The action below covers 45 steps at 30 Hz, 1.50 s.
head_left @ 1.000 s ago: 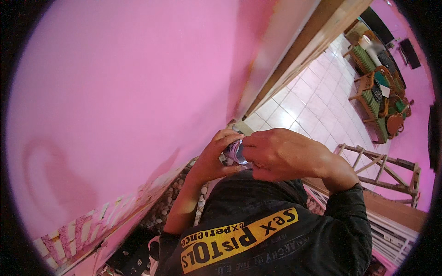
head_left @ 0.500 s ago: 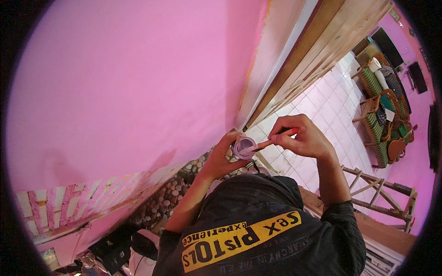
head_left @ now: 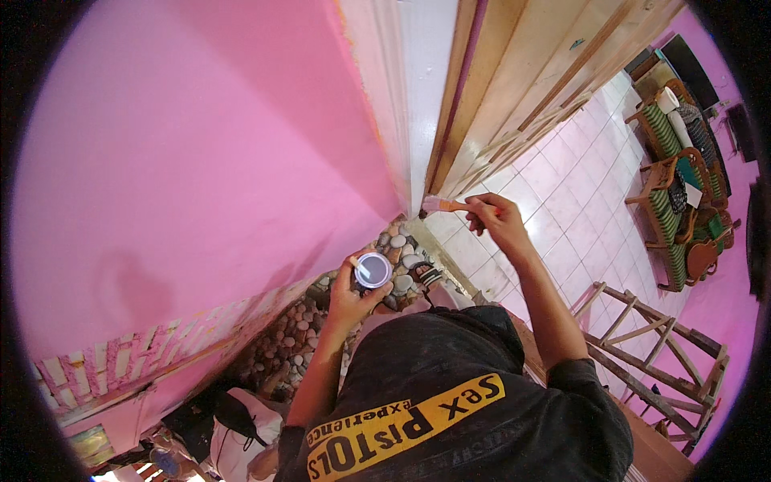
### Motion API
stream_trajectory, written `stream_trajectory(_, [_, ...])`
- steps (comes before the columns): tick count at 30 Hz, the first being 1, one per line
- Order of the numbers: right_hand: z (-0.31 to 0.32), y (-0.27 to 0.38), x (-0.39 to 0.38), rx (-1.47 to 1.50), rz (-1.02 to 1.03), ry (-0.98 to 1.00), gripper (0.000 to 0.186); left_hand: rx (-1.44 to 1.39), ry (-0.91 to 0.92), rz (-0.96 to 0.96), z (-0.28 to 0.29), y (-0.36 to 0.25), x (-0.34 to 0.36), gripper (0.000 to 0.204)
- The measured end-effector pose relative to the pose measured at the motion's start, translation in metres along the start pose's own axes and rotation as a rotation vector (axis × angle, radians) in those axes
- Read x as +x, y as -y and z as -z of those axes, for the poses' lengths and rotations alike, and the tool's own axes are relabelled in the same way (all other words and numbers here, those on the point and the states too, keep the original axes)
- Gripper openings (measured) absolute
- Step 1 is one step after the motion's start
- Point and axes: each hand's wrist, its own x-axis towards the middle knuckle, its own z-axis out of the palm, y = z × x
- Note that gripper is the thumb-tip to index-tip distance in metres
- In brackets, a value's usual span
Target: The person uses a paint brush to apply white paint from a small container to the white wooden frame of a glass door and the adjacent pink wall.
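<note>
My left hand (head_left: 351,299) is wrapped round a small round paint cup (head_left: 373,271) with greyish paint inside, held near my body. In my right hand (head_left: 499,218) is a paintbrush (head_left: 452,206), gripped by its orange-red handle. Its bristles point left, beside the lower part of the white door frame (head_left: 419,96). Whether the bristles touch the frame I cannot tell. The brown wooden door (head_left: 498,72) stands just right of that frame.
A pink wall (head_left: 217,145) fills the left side. Pebbled stone (head_left: 297,337) covers the ground below it, with white floor tiles (head_left: 562,185) to the right. Farther right stand a wooden trestle (head_left: 654,329) and striped chairs (head_left: 666,217). A sandalled foot (head_left: 430,273) shows below.
The brush has left the cup and moved up and left to the door frame. My left hand has lowered the cup leftward. The view has shifted toward the frame and door.
</note>
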Motion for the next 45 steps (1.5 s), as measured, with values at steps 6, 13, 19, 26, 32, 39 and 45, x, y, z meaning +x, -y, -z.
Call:
stream_trajectory(6, [-0.031, -0.042, 0.035, -0.1, 0.068, -0.105, 0.034, -0.006, -0.055, 0.053, 0.003, -0.004, -0.014, 0.067])
stream_trajectory(13, [-0.052, -0.014, 0.037, 0.055, 0.159, -0.187, 0.03, -0.088, -0.064, 0.099, 0.001, -0.017, -0.018, 0.065])
stream_trajectory(19, [-0.047, -0.012, 0.009, 0.214, 0.294, -0.236, 0.029, 0.051, -0.083, 0.044, 0.011, -0.007, -0.027, 0.066])
stream_trajectory(26, [-0.058, -0.037, 0.041, 0.056, 0.21, -0.309, 0.028, 0.038, -0.027, 0.086, 0.008, -0.017, -0.029, 0.067])
stream_trajectory(32, [-0.05, 0.006, -0.008, 0.085, 0.289, -0.284, 0.026, 0.036, -0.05, 0.086, 0.008, -0.017, -0.037, 0.066])
stream_trajectory(39, [-0.042, 0.005, 0.01, -0.436, 0.504, -0.211, 0.019, 0.012, -0.006, 0.036, 0.004, -0.014, -0.036, 0.065])
stream_trajectory(45, [-0.04, 0.083, -0.01, -0.432, 0.643, -0.14, 0.023, 0.044, -0.006, 0.041, 0.002, -0.023, -0.035, 0.065])
